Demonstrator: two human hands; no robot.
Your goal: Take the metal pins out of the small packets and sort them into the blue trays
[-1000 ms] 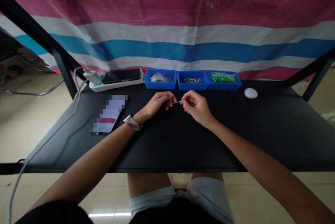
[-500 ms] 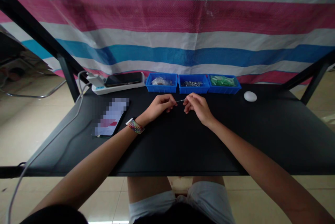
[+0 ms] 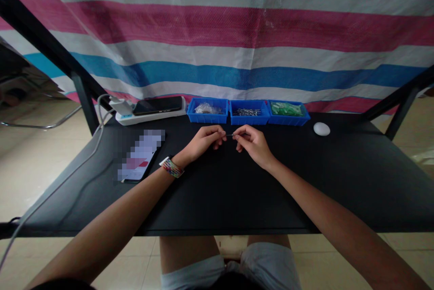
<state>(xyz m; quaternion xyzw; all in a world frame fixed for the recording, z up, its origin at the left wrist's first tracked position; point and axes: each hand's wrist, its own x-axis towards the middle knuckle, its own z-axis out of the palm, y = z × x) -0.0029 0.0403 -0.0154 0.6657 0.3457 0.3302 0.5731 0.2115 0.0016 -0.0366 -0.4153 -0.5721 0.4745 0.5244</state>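
My left hand pinches one end of a thin metal pin between thumb and fingers. Opposite it, my right hand is closed in a pinch at the pin's other end. Only a short stretch of the pin shows between the fingertips, just above the black table. Right behind the hands stands a blue bin of similar metal pins. To its left, a blue bin holds small clear plastic pieces; to its right, another blue bin holds green pieces.
A white power strip with a dark phone on it lies at the back left. Nearer is a lit phone. A white mouse-like object sits right. A cable crosses the left edge; striped sheeting hangs behind.
My right hand's fingers have closed in along the pin, so less of it shows between the hands. The whole view has shifted slightly.
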